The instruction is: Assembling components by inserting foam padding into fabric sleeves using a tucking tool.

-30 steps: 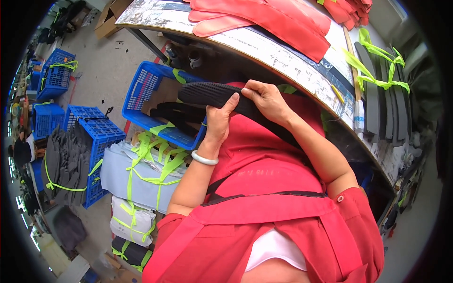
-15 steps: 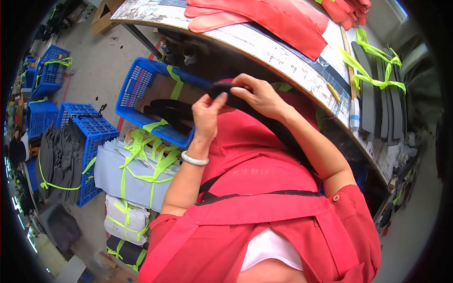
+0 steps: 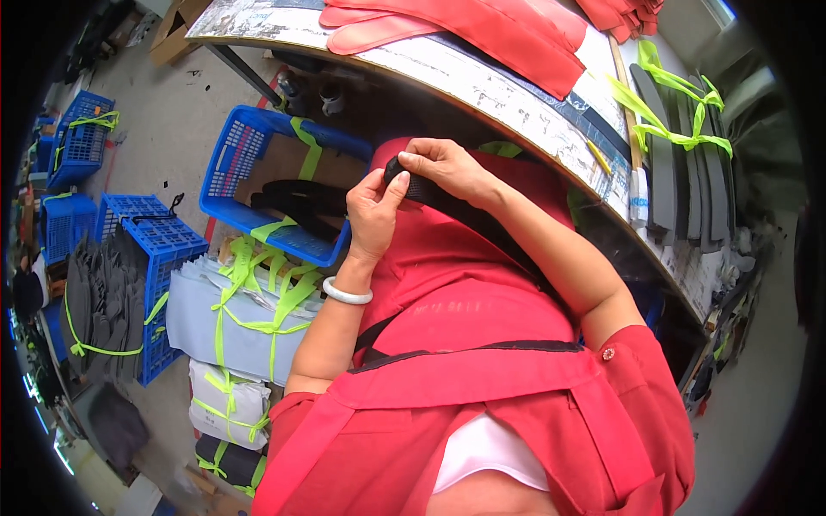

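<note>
A long black fabric strip [image 3: 469,213] lies slantwise over my lap, and its far end is pinched between both my hands. My left hand [image 3: 374,215] grips the end with thumb and fingers. Close beside it, my right hand [image 3: 447,172] has its thumb and fingers closed on the same end. From there the strip runs back under my right forearm, where its other end is hidden. More black strips [image 3: 301,202] lie in a blue plastic crate [image 3: 225,208] just left of my hands.
A worn white worktable [image 3: 508,95] stands ahead, bearing coral-red pieces [image 3: 482,34] and a yellow pen [image 3: 599,156]. Tied grey strips [image 3: 684,163] lie at its right. On the left are a tied pale-blue stack [image 3: 228,314], a white bundle [image 3: 225,404] and another blue crate [image 3: 168,232] beside dark-grey pieces [image 3: 103,292].
My fingers have shifted on the strip's end, which now points up more between them. The right hand has moved slightly left. The whole view has slid a little.
</note>
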Demonstrator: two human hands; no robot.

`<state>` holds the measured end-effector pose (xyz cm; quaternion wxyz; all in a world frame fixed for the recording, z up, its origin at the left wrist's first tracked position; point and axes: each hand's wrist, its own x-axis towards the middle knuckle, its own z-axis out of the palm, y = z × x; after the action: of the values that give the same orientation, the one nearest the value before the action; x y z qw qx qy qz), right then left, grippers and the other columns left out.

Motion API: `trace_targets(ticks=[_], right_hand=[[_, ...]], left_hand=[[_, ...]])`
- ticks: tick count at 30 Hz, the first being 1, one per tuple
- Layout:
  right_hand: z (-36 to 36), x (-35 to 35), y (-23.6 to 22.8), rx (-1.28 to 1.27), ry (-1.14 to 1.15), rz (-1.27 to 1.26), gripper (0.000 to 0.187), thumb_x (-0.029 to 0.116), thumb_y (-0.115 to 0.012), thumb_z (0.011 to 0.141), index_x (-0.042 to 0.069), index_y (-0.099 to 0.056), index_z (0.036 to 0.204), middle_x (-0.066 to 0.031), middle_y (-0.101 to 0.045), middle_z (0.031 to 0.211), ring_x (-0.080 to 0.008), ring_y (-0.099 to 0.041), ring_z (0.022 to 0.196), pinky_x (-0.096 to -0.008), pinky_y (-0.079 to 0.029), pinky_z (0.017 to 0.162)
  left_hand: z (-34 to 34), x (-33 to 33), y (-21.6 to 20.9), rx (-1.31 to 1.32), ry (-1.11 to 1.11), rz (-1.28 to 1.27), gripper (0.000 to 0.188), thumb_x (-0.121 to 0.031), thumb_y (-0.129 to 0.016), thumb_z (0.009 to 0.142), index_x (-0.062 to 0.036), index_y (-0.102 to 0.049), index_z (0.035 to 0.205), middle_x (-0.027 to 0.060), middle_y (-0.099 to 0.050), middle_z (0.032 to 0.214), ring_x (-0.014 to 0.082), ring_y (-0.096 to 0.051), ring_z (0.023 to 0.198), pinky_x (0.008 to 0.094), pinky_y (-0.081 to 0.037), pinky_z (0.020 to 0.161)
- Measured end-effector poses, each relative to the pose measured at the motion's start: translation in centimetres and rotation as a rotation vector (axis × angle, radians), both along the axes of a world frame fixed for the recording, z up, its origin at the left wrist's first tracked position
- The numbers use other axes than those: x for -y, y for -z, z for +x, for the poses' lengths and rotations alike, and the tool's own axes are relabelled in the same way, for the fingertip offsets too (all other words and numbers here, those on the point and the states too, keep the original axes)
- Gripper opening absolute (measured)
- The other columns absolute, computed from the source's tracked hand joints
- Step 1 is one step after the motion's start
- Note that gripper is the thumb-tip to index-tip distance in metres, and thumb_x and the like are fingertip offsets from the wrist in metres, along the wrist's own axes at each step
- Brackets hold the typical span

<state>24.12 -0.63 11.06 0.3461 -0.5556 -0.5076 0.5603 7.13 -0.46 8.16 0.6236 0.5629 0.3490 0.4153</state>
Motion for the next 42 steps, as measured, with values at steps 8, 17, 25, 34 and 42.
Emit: trace_targets(ticks=[8,17,25,34,42], right_hand=[[2.2,2.3,0.1,-0.391,-0.058,-0.287,0.041,0.044,-0.050,0.100,0.007,-0.067,0.098,0.0075,-0.055,0.074,0.0000,-0.045,0.065,-0.0193,-0.038,0.056],[8.8,2.9,-4.4,0.280,-0.219,0.201,0.033,0.028,-0.055,0.097,-0.002,-0.064,0.108,-0.0072,-0.067,0.086,-0.0166,-0.063,0.082,-0.0320,-0.051,0.077],[23.6,9.5,0.9,1.183,0.665,0.269,0.028,0.033,-0.068,0.085,0.009,-0.063,0.095,-0.0111,-0.063,0.095,-0.0315,-0.059,0.091,-0.0423,-0.046,0.083],[14.8,9.9,-3.3,0.394,0.669,0.312,0.014,0.012,-0.053,0.096,0.006,-0.058,0.108,-0.0105,-0.059,0.070,-0.0163,-0.058,0.065,-0.0308,-0.047,0.062],[3.8,9.1,-10.5,0.161,0.238,0.501,0.013,0.006,-0.059,0.094,0.001,-0.064,0.104,-0.0141,-0.067,0.084,-0.0218,-0.065,0.071,-0.0295,-0.050,0.065]], left_hand=[[-0.7,-2.0,-1.9,0.579,0.287,-0.473,0.024,-0.015,-0.069,0.089,-0.0014,-0.061,0.107,0.0124,-0.059,0.123,0.0188,-0.059,0.109,0.0298,-0.051,0.086],[-5.4,-7.7,-9.1,1.087,0.245,-0.421,0.038,-0.022,-0.057,0.097,-0.0116,-0.044,0.131,0.0094,-0.059,0.094,0.0214,-0.055,0.080,0.0399,-0.043,0.087],[-16.4,-5.8,-28.0,-0.104,0.236,0.686,0.029,-0.026,-0.066,0.078,0.0023,-0.060,0.081,0.0114,-0.062,0.078,0.0215,-0.058,0.063,0.0325,-0.042,0.064],[0.4,-3.3,-14.1,-0.074,0.545,-0.101,0.026,-0.002,-0.065,0.089,0.0046,-0.062,0.113,0.0146,-0.069,0.096,0.0210,-0.068,0.084,0.0318,-0.055,0.077],[0.2,-3.1,-14.0,-0.012,0.549,-0.147,0.028,-0.014,-0.069,0.089,0.0032,-0.063,0.110,0.0154,-0.068,0.097,0.0229,-0.069,0.080,0.0332,-0.056,0.073]])
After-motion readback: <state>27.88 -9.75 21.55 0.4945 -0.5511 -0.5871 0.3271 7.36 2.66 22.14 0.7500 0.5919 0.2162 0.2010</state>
